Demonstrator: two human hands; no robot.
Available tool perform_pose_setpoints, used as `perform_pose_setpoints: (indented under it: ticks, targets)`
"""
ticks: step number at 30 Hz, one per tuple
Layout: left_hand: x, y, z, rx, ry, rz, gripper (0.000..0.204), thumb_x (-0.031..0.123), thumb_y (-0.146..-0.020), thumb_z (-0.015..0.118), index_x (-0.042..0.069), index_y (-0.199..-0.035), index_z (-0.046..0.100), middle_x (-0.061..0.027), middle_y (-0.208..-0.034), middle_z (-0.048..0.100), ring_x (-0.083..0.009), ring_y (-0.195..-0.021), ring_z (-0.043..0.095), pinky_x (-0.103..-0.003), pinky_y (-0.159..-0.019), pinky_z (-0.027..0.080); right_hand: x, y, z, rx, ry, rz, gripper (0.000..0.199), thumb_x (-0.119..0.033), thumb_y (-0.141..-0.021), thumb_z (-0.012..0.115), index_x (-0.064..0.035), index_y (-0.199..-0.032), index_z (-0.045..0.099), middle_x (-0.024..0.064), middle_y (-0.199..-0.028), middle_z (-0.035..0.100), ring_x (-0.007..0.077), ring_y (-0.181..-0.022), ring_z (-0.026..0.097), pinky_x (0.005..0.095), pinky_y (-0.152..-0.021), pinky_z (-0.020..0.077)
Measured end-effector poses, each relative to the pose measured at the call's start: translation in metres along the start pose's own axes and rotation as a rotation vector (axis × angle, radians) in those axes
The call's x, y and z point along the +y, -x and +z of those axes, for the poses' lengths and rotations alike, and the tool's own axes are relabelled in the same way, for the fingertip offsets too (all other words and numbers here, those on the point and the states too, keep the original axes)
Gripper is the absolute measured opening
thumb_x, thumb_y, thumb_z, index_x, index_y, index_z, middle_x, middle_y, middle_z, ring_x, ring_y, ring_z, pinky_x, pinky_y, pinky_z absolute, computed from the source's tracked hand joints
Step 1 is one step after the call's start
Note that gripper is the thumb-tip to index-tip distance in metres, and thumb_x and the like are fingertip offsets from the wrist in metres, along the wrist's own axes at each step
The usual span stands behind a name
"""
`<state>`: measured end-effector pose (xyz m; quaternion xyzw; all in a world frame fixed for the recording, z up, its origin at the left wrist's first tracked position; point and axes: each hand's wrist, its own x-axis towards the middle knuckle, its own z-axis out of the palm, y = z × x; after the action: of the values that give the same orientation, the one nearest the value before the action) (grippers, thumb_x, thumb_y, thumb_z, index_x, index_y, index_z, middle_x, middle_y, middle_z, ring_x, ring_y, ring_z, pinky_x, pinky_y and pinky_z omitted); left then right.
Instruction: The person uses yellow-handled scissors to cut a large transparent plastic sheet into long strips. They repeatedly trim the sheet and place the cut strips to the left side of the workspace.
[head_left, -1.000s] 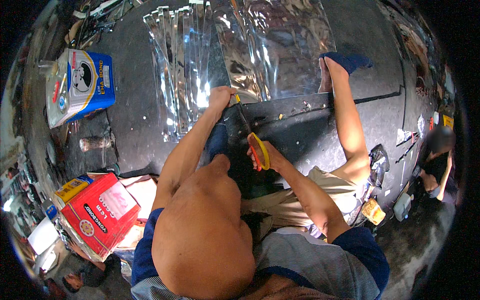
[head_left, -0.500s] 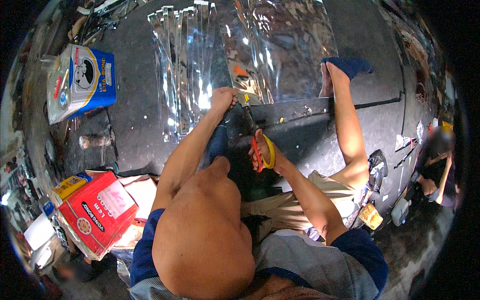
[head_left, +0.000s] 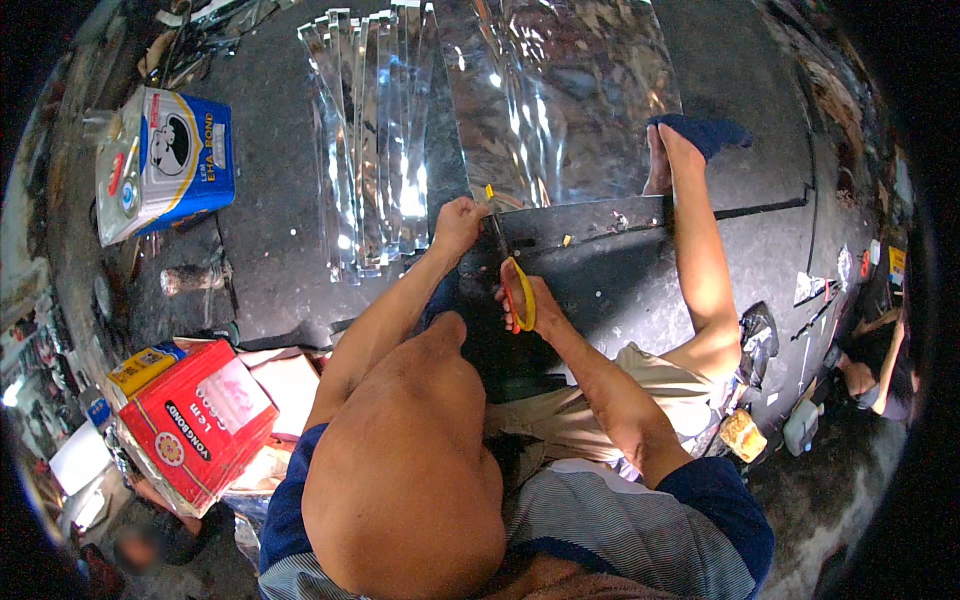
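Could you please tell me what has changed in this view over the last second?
The left hand has shifted slightly nearer the person's body, beside the near left corner of the silver sheet. In the right hand, the handles of the scissors, spread half a second ago, are closer together again. Nothing was visibly let go; the silver strips and red box stayed put.

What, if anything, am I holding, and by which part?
Your right hand holds scissors by the yellow-and-orange handles; whether your left hand pinches the silver sheet is unclear.
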<state>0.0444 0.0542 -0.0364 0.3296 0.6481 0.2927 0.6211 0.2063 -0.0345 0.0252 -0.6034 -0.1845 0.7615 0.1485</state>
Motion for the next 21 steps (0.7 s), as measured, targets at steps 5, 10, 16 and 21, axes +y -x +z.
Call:
perform_pose_setpoints:
  ticks: [5, 10, 16, 21]
  targets:
    - [-0.004, -0.005, -0.003, 0.087, -0.357, 0.193, 0.031, 0.027, -0.086, 0.063, 0.004, -0.067, 0.053, -0.0025, -0.059, 0.051, -0.0113, -0.057, 0.045, -0.031, -0.054, 0.039, -0.013, 0.002, 0.007, 0.015, 0.134, -0.056, 0.075, -0.078, -0.074, 0.049, -0.0025, -0.071, 0.054, 0.0029, -0.049, 0.046, 0.0165, -0.038, 0.051, 0.0316, -0.037, 0.0450]
    - [-0.002, -0.001, 0.002, 0.099, -0.284, 0.200, 0.031, 0.025, -0.087, 0.062, 0.004, -0.066, 0.051, -0.0013, -0.058, 0.048, -0.0103, -0.058, 0.041, -0.031, -0.054, 0.037, -0.021, -0.002, 0.007, -0.003, 0.122, -0.025, 0.078, -0.079, -0.074, 0.047, -0.0018, -0.076, 0.056, 0.0036, -0.051, 0.047, 0.0164, -0.040, 0.052, 0.0312, -0.037, 0.0443]
    - [0.005, 0.007, 0.008, 0.102, -0.153, 0.254, 0.030, 0.023, -0.085, 0.061, 0.003, -0.066, 0.049, 0.0001, -0.057, 0.046, -0.0097, -0.054, 0.040, -0.031, -0.050, 0.036, -0.025, 0.003, 0.007, 0.025, 0.174, -0.096, 0.072, -0.074, -0.075, 0.053, -0.0027, -0.071, 0.058, 0.0032, -0.050, 0.048, 0.0164, -0.038, 0.051, 0.0311, -0.034, 0.0413]
    - [0.020, 0.006, 0.007, 0.040, 0.160, -0.047, 0.028, 0.022, -0.085, 0.060, 0.005, -0.066, 0.052, 0.0015, -0.057, 0.046, -0.0079, -0.053, 0.038, -0.028, -0.048, 0.033, -0.024, 0.001, 0.003, 0.016, 0.133, -0.107, 0.068, -0.071, -0.077, 0.054, -0.0054, -0.061, 0.058, 0.0027, -0.048, 0.048, 0.0175, -0.036, 0.051, 0.0328, -0.033, 0.0402]
